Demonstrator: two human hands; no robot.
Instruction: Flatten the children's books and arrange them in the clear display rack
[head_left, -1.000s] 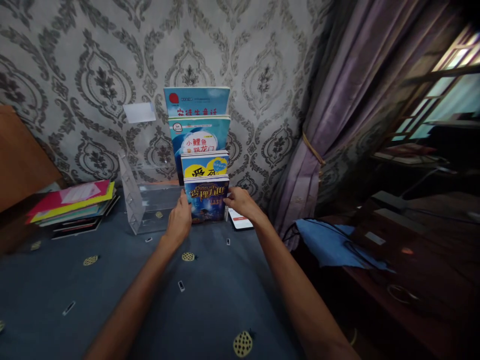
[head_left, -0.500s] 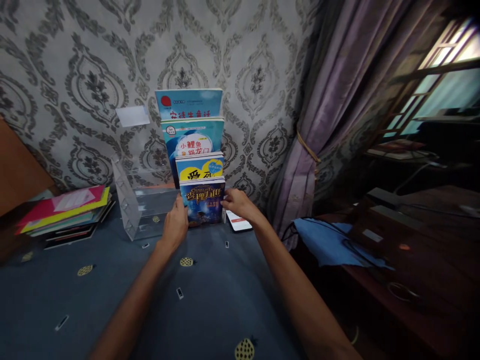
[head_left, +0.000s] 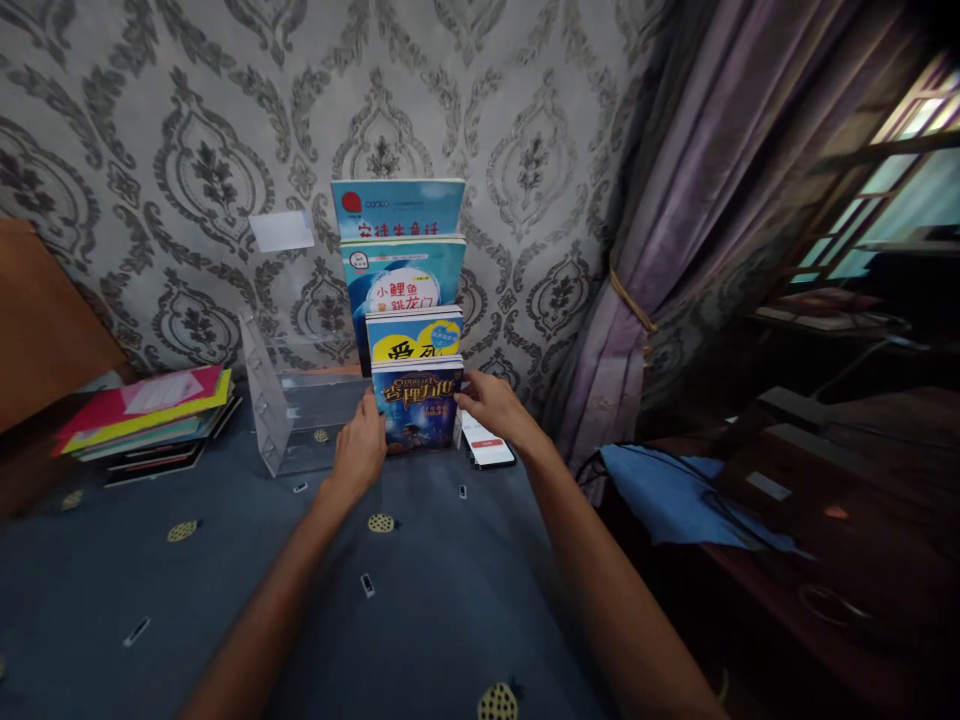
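Note:
A dark blue book (head_left: 416,415) with gold lettering stands upright at the front of a tiered row in a clear acrylic rack (head_left: 262,420). My left hand (head_left: 362,440) closes on its left edge, while my right hand (head_left: 491,403) grips the right edge with bent fingers. Some fingertips are hidden behind the cover. Behind it rise a yellow and blue book (head_left: 409,342), a teal book (head_left: 442,265) with a white oval, and the tallest, a blue book (head_left: 405,205) with red lettering. A phone (head_left: 491,450) with a lit screen lies beside the rack, partly under my right hand.
On the left lies a stack of folders and books (head_left: 157,410) in pink, yellow and black. A patterned blue cloth covers the table (head_left: 420,630) against the papered wall. To the right hang a purple curtain (head_left: 600,370), a blue cloth (head_left: 667,495) and dark cables.
The whole view has shifted slightly, so everything sits a little further right. Both hands stay at the sides of the dark blue book, which stands in the same place.

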